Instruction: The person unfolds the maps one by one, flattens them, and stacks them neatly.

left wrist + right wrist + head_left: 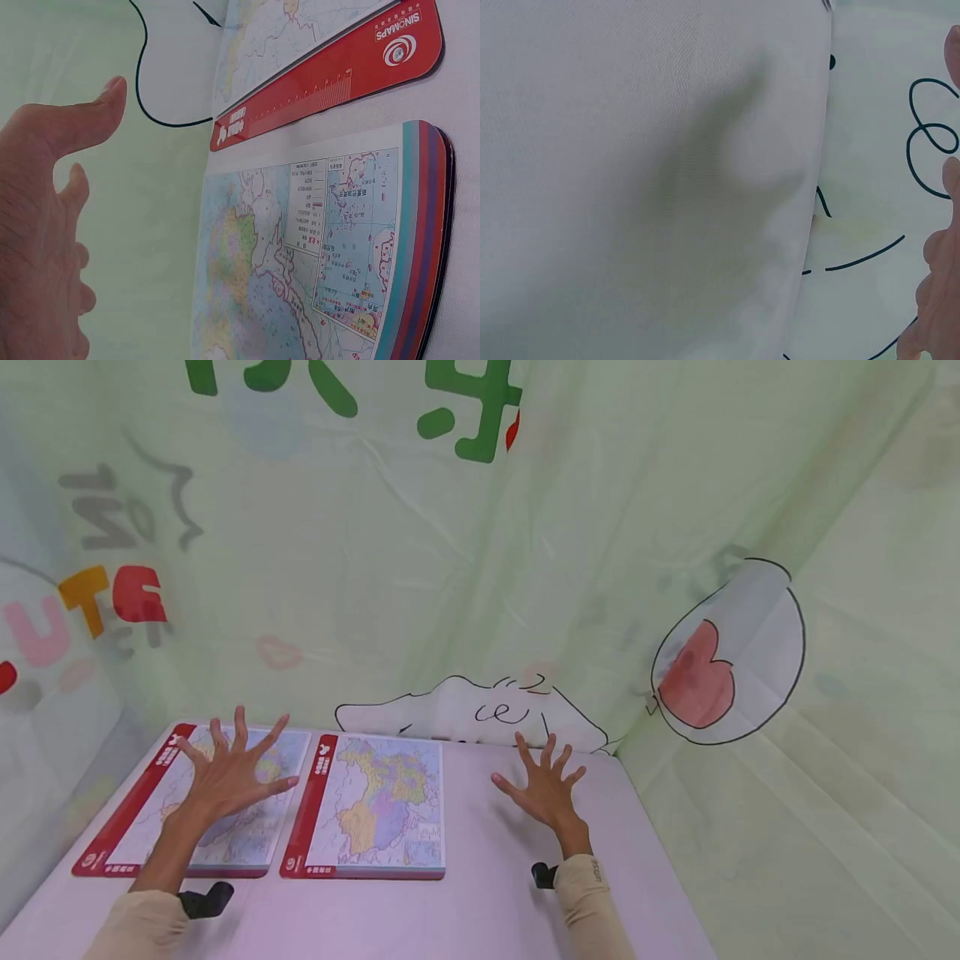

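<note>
Two map books with red side bands lie side by side on the white table. My left hand (231,777), fingers spread wide and holding nothing, is raised over the left map book (247,847) and hides part of its cover. The right map book (390,802) lies fully in sight, its colourful map showing. In the left wrist view the left hand (37,225) hovers beside both books, thumb stretched out. My right hand (546,787) is spread in the air over the table, right of the books, with nothing in it. The right wrist view catches the hand (941,285) only at its edge.
The white table (495,910) ends at a pale green curtain (375,568) with printed letters and drawings, which hangs behind it and along both sides. A dark wrist camera (206,900) sits on the left wrist, another wrist camera (543,875) on the right.
</note>
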The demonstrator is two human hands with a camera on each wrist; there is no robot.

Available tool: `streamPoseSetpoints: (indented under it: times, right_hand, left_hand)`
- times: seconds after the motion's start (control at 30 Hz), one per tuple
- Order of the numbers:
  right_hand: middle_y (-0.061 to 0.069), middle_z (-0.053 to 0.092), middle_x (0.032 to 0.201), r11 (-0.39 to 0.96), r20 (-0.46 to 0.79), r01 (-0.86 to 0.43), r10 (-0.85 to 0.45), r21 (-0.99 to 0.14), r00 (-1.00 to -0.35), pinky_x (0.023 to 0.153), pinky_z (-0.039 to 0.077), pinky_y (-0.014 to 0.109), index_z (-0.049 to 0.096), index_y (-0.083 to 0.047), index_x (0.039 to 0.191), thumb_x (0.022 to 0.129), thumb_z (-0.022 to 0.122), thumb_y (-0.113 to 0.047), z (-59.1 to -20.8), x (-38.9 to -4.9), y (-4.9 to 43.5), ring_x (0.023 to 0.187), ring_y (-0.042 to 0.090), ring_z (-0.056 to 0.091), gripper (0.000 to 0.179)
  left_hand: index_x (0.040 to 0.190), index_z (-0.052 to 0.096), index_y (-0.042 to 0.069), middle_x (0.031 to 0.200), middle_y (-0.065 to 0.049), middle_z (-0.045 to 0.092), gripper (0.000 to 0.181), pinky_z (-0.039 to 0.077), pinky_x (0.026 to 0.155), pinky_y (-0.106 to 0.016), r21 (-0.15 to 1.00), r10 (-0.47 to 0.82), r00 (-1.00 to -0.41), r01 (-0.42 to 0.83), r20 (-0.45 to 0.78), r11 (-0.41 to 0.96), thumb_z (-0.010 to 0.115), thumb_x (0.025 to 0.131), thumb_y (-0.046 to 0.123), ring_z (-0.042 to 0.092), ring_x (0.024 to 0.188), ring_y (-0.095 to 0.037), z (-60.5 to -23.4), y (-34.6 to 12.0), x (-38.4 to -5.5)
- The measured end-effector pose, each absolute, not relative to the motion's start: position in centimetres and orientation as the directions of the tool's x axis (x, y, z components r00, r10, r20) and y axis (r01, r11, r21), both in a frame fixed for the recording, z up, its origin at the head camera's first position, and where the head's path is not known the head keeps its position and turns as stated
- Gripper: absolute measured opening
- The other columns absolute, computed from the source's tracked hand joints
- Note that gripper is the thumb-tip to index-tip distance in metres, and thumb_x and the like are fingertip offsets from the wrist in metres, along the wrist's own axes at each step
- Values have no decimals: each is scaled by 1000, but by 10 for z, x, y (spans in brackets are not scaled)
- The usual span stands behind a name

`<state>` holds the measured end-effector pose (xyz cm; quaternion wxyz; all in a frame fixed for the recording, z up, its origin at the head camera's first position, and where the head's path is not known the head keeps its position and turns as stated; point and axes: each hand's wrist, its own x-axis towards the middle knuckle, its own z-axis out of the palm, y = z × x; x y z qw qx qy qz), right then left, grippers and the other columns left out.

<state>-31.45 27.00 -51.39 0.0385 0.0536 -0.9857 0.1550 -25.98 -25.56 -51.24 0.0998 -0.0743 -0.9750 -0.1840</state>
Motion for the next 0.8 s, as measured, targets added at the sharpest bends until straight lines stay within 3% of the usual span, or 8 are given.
streamPoseSetpoints:
  times: [0.23,0.33,0.43,0.5,0.57,0.67,0.73,0.8]
  right_hand:
    - [37,-5,179,944,124,-138,-105,-300,-987,115,-2,95,16,-34,176,95,59,-78,-521,-319,271,160,72,-8,102]
    - [39,0,178,948,131,-149,-116,-280,-985,116,5,95,14,-35,176,95,54,-82,-528,-321,267,161,71,0,102]
    - [39,17,176,938,142,-156,-116,-311,-983,117,23,90,23,-29,176,98,58,-76,-529,-318,257,159,67,24,98]
    - [37,38,169,921,174,-163,-107,-353,-979,111,40,83,36,-18,172,100,67,-64,-525,-312,248,150,61,47,90]
    - [32,63,152,910,215,-154,-73,-386,-974,102,53,73,48,-9,164,101,73,-51,-527,-308,239,133,51,67,80]
    - [27,78,127,893,287,-124,6,-433,-958,92,60,65,62,2,151,101,78,-38,-537,-308,223,116,45,77,66]
    - [27,80,120,881,314,-99,59,-463,-947,91,61,62,66,5,145,103,76,-39,-545,-308,213,111,44,78,62]
    - [27,81,113,855,320,-80,103,-512,-942,91,61,62,69,7,139,102,76,-37,-546,-305,201,106,44,79,58]
  left_hand:
    - [176,9,33,177,-39,-8,117,-13,104,-100,361,110,-967,189,228,913,73,86,69,-4,152,-83,-519,-252,-261]
    - [176,10,33,177,-41,-2,117,-7,107,-100,361,112,-961,201,251,911,75,85,68,3,151,-83,-519,-248,-260]
    - [176,16,30,175,-44,9,114,7,112,-98,363,111,-955,210,274,908,76,86,64,16,150,-82,-517,-240,-258]
    - [176,18,27,174,-44,14,109,23,112,-94,390,92,-959,196,268,900,77,90,58,28,148,-79,-518,-232,-256]
    - [175,20,23,172,-44,19,102,43,106,-86,428,62,-966,168,250,888,77,95,48,45,141,-74,-520,-224,-254]
    - [173,29,15,167,-43,34,89,57,86,-69,507,-11,-975,104,220,856,77,99,32,63,123,-66,-525,-210,-251]
    - [168,40,7,153,-41,55,76,57,73,-55,566,-58,-976,74,211,821,74,102,25,71,100,-57,-530,-202,-250]
    - [159,52,1,135,-37,69,64,56,67,-43,600,-105,-968,54,228,798,73,102,22,74,90,-49,-535,-193,-250]
